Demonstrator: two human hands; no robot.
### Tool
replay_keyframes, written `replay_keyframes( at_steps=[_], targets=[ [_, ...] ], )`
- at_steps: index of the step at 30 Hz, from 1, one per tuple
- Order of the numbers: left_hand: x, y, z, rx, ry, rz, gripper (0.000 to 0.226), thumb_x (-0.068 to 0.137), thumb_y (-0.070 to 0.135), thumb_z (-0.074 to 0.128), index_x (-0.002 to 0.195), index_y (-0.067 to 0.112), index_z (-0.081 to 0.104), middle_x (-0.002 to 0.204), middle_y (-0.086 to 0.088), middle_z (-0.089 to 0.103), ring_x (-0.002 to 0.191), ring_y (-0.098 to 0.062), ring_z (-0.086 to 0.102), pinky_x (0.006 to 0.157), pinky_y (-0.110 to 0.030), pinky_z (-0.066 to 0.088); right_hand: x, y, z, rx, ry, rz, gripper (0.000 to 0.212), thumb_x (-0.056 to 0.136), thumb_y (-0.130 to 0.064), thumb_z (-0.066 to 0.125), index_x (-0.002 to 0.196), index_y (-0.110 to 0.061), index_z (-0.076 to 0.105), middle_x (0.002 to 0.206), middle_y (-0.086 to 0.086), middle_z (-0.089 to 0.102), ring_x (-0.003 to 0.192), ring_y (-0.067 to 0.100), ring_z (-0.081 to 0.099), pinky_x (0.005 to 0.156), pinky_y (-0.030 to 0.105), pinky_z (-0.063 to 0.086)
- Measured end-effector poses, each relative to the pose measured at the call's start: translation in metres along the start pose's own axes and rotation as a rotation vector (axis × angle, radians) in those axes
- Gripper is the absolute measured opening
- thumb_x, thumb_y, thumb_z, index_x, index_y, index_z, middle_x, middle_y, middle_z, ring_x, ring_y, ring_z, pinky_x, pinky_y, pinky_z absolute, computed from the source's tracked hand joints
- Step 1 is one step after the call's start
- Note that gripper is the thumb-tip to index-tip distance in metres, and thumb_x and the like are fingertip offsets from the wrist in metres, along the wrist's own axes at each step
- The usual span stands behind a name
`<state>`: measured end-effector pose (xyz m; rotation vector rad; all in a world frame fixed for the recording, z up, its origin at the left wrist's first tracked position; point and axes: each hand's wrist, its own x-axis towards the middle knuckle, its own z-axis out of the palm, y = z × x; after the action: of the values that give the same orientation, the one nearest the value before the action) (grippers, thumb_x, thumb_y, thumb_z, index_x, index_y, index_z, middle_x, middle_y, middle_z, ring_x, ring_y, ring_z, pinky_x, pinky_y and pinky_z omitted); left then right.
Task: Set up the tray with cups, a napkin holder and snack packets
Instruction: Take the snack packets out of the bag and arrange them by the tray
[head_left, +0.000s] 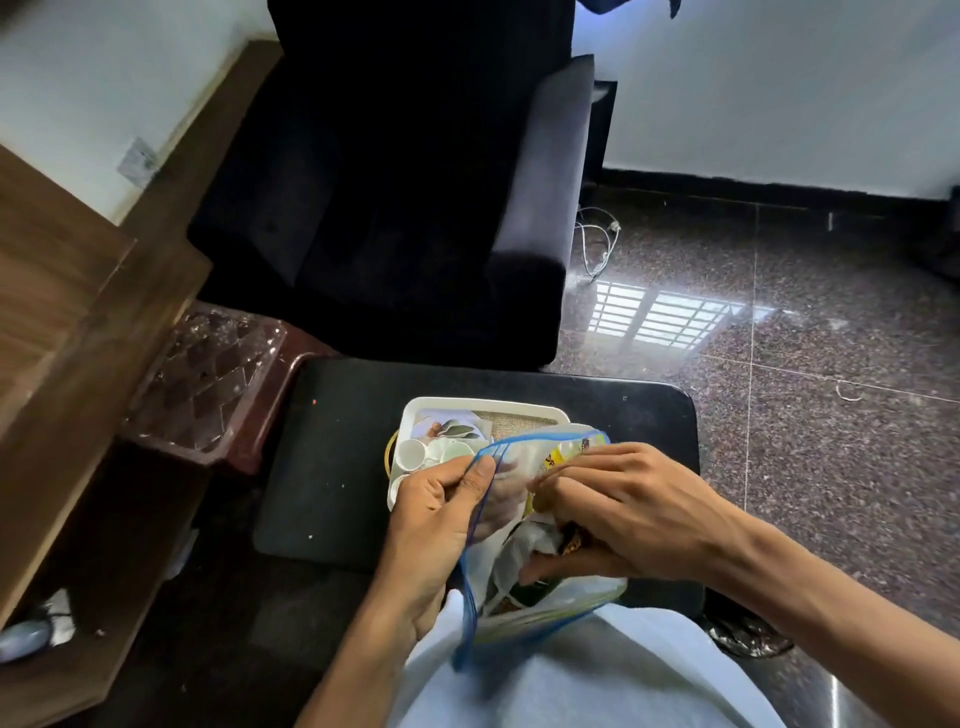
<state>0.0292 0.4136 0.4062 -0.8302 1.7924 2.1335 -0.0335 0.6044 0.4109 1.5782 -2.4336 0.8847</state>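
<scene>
A white tray (483, 404) with a leaf-print base sits on a black padded stool (332, 457). White cups (413, 454) lie at the tray's left side. Over the tray's near end I hold a clear zip bag with a blue seal (470, 587) that contains snack packets (558, 457), one of them yellow. My left hand (436, 519) pinches the bag's left rim. My right hand (618, 514) reaches into the bag's mouth, fingers closed around packets inside. The near part of the tray is hidden by the bag and my hands.
A dark armchair (415, 208) stands beyond the stool. A clear faceted tray (208, 374) rests on a maroon stand at the left, beside wooden furniture (67, 322). Polished stone floor (779, 312) lies to the right, with a white cable (597, 244).
</scene>
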Motion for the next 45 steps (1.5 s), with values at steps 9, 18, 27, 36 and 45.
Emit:
replay_keyframes(
  at_steps=[9, 18, 27, 36, 45],
  targets=[
    [0.003, -0.009, 0.008, 0.004, 0.094, -0.014, 0.026, 0.084, 0.030, 0.065, 0.093, 0.013, 0.084, 0.097, -0.016, 0.082, 0.088, -0.022, 0.080, 0.073, -0.023, 0.064, -0.047, 0.017, -0.032, 0.477, 0.761, 0.767, 0.050, 0.087, -0.073, 0.051, 0.072, -0.025, 0.046, 0.059, -0.007, 0.062, 0.047, 0.006, 0.051, 0.041, 0.027, 0.042],
    [-0.015, -0.032, -0.002, -0.013, 0.288, -0.040, 0.031, 0.089, 0.032, 0.062, 0.097, 0.009, 0.081, 0.100, -0.018, 0.081, 0.095, -0.027, 0.080, 0.075, -0.024, 0.063, -0.153, 0.111, 0.111, 0.936, 0.659, 1.646, 0.062, 0.078, -0.051, 0.079, 0.107, 0.001, 0.062, 0.103, 0.027, 0.072, 0.096, 0.037, 0.072, 0.081, 0.065, 0.056],
    [-0.034, -0.041, -0.009, -0.044, 0.385, -0.069, 0.031, 0.086, 0.025, 0.059, 0.093, 0.002, 0.079, 0.094, -0.024, 0.080, 0.088, -0.033, 0.080, 0.072, -0.029, 0.065, -0.189, 0.159, 0.225, 0.968, 0.741, 2.206, 0.040, 0.091, -0.020, 0.071, 0.125, -0.001, 0.058, 0.130, 0.019, 0.061, 0.114, 0.031, 0.065, 0.095, 0.048, 0.056],
    [-0.041, -0.062, -0.015, -0.020, 0.414, -0.099, 0.029, 0.084, 0.021, 0.058, 0.096, -0.001, 0.075, 0.091, -0.025, 0.080, 0.084, -0.033, 0.080, 0.067, -0.029, 0.065, -0.205, 0.169, 0.253, 1.129, 0.787, 2.199, 0.041, 0.097, -0.007, 0.061, 0.136, 0.003, 0.051, 0.135, 0.021, 0.059, 0.119, 0.034, 0.061, 0.095, 0.045, 0.050],
    [-0.030, -0.062, -0.029, -0.021, 0.387, -0.076, 0.028, 0.089, 0.026, 0.058, 0.092, 0.012, 0.082, 0.096, -0.020, 0.081, 0.090, -0.031, 0.080, 0.072, -0.029, 0.065, -0.227, 0.136, 0.244, 1.168, 0.789, 2.233, 0.051, 0.096, -0.005, 0.063, 0.143, -0.001, 0.044, 0.136, 0.022, 0.058, 0.127, 0.033, 0.058, 0.099, 0.039, 0.051]
  ],
)
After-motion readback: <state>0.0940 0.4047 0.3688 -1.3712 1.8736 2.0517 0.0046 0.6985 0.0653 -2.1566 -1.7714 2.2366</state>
